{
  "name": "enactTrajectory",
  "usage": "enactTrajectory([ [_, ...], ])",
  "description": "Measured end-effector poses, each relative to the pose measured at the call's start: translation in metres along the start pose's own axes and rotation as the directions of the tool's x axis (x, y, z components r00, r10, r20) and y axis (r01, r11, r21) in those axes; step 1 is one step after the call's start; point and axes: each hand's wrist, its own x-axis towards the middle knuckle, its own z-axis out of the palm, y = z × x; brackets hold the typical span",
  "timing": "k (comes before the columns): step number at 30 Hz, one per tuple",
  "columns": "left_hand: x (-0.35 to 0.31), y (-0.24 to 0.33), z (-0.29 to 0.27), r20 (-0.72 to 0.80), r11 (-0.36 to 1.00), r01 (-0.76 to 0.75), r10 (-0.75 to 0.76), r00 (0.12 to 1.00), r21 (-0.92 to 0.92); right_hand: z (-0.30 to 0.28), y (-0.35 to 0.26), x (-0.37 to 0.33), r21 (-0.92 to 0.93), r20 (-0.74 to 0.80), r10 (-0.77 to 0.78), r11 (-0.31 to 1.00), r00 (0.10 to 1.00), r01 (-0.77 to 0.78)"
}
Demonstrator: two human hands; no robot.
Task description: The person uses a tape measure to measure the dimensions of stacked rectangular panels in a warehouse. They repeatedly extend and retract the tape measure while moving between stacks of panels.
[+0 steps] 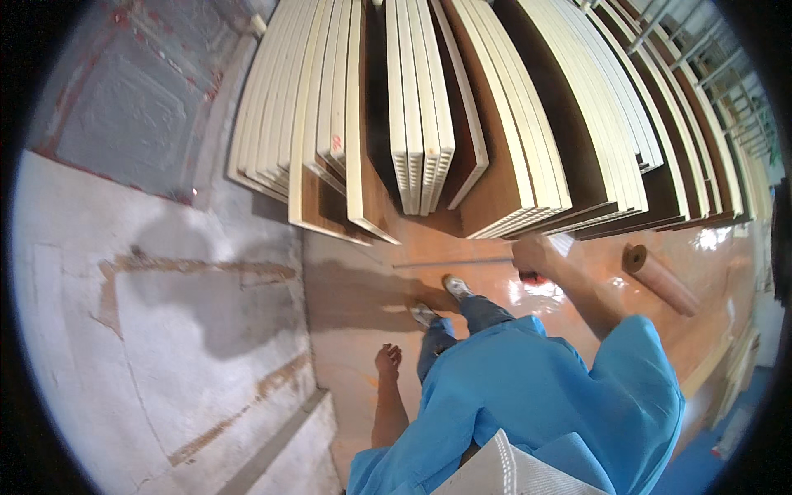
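My right hand [535, 254] reaches out low in front of the standing panels, its fingers closed. From it a long thin grey strip [450, 263] runs leftward above the floor, and a small red part [536, 280] shows just below the fingers. I cannot make out the exact kind of tool. A white sheet [563, 242] is beside that hand. My left hand [388, 360] hangs at my left side near the wall, with loosely bent fingers and nothing visible in it. The nearest panels [371, 216], pale-edged with brown faces, stand on edge ahead of me.
Rows of upright panels [590, 157] fan out across the far side. A brown roll [660, 279] lies on the shiny orange-brown floor [355, 289] at the right. On the left is a cracked whitish wall [198, 330] with a grey panelled door [124, 91]. Metal racks [718, 70] stand far right.
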Motion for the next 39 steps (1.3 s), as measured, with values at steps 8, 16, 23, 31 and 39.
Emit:
enactTrajectory([
  [8,0.001,0.072,0.058,0.124,0.936,-0.113,0.075,0.989,0.333,0.179,-0.059,-0.028,0.376,0.228,0.166,0.894,0.959,-0.244],
  [16,0.016,0.062,0.081,0.431,0.850,-0.180,-0.061,0.900,0.495,0.223,-0.068,-0.060,0.526,0.261,0.243,0.775,0.934,-0.349],
  [23,0.010,0.027,0.050,0.333,0.778,-0.155,-0.074,0.940,0.609,0.274,-0.099,-0.098,0.570,0.349,0.340,0.663,0.873,-0.485],
  [31,-0.011,0.016,0.004,0.272,0.661,-0.180,-0.038,0.962,0.728,0.325,-0.133,-0.139,0.675,0.366,0.333,0.548,0.869,-0.494],
  [39,-0.048,-0.012,-0.005,0.360,0.605,-0.239,-0.085,0.929,0.760,0.410,-0.178,-0.207,0.775,0.253,0.450,0.435,0.857,-0.458],
])
